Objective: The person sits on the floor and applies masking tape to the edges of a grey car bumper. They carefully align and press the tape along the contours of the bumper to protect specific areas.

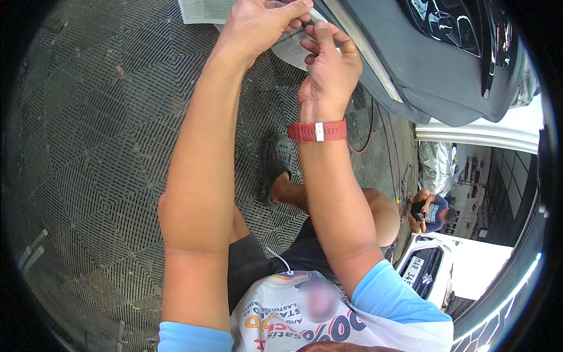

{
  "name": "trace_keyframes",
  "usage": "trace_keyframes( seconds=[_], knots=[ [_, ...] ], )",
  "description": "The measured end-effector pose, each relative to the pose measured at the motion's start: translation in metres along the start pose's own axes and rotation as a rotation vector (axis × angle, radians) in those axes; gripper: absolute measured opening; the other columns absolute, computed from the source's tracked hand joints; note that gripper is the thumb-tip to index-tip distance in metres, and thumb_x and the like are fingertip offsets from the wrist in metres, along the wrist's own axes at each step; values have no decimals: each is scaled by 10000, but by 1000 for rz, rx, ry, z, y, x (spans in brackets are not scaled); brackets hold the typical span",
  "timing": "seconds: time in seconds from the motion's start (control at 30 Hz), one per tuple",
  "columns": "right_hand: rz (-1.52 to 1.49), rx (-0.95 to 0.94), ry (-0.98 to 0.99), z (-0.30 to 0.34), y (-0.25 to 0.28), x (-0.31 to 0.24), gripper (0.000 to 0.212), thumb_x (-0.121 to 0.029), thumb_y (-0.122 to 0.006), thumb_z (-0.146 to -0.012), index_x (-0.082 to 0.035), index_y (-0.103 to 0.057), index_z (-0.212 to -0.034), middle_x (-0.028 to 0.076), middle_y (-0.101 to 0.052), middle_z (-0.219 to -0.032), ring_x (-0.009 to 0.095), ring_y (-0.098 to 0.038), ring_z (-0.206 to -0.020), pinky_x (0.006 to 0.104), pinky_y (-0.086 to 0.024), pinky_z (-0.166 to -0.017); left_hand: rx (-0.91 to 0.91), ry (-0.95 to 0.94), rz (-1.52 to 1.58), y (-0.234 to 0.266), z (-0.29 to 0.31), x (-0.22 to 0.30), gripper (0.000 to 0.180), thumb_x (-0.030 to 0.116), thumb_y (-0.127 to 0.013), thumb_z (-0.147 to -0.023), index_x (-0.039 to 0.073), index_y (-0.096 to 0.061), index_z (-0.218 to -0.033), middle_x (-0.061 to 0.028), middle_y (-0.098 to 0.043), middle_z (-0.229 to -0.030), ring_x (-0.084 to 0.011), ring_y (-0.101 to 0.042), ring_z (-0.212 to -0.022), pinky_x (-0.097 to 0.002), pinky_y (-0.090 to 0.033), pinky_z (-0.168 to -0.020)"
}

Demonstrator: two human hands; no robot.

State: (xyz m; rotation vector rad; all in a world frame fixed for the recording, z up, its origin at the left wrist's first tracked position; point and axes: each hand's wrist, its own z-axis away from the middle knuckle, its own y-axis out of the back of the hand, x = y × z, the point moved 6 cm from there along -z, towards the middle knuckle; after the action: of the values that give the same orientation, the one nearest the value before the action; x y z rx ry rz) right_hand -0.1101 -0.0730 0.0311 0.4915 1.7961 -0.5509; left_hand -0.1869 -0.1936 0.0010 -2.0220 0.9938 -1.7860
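At the top of the view, both my hands meet beside the lower edge of a grey car bumper (399,64). My left hand (258,26) is closed, thumb and fingers pinching at a narrow pale strip (317,16) that looks like tape. My right hand (331,67) has its thumb and forefinger closed on the lower part of that strip, its other fingers curled. Behind and below the fingers hangs a printed sheet of paper (291,54), partly hidden by the hands. Another printed sheet (202,10) shows left of my left hand.
A pale band (381,73) runs along the bumper's edge. Black glossy lamp parts (446,23) sit at upper right. Patterned mat flooring (105,146) spreads left. A hose (370,129) lies beyond my right wrist. A person (431,211) crouches at right near a white car (443,267).
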Motion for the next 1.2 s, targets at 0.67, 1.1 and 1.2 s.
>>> trace_keyframes(
  seconds=[0.67, 1.1, 1.2],
  knots=[
    [-120, -99, -157, -7, 4, 0, 160, -128, -800, -901, -42, -724, -1011, 84, -766, -887, 129, -689, -716, 241, -443, -598, -17, -56, -169, 0, 5, 17, 163, 171, -698, -1004, 13, -711, -968, -25, -716, -846, -84, -634, -746, -248, -518, -698],
    [-110, -119, -257, -10, 8, -3, 171, -144, -800, -908, -34, -725, -1015, 86, -771, -884, 127, -686, -696, 242, -443, -569, 7, -115, -313, -4, 6, 25, 168, 161, -711, -987, 7, -718, -922, -20, -720, -828, -78, -642, -756, -252, -525, -706],
    [-131, -123, -234, -8, 3, -1, 168, -125, -793, -901, -20, -725, -1013, 86, -771, -883, 125, -675, -686, 245, -444, -569, 6, -148, -307, 0, 5, 25, 171, 162, -704, -991, -3, -736, -957, -20, -718, -819, -75, -640, -752, -249, -523, -691]
  ],
)
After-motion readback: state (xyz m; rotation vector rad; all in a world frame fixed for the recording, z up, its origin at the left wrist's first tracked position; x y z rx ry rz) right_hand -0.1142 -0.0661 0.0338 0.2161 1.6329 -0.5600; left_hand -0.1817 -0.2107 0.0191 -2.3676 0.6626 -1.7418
